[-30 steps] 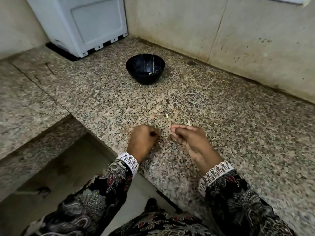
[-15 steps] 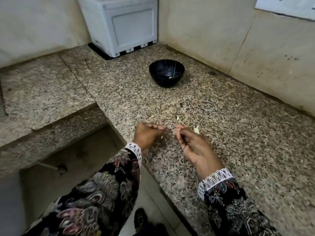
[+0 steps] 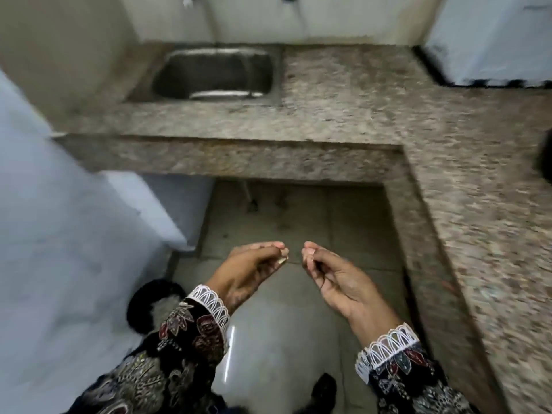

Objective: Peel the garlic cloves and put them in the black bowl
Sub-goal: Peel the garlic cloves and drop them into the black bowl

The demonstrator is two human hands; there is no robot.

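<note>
Both hands hang over the tiled floor [image 3: 268, 222], apart from the table [image 3: 478, 222] that runs along their right and across ahead of them. The left hand [image 3: 251, 270] has its fingers curled together and pinches a small pale piece, seemingly a garlic clove [image 3: 282, 260], at its fingertips. The right hand [image 3: 334, 279], just beside it with fingertips nearly meeting, is curled too, pinching something pale I cannot make out. The black bowl [image 3: 545, 158] shows only as a dark blur on the table, well off to the right. Ahead of the hands a metal sink [image 3: 215, 73] is sunk into the table.
</note>
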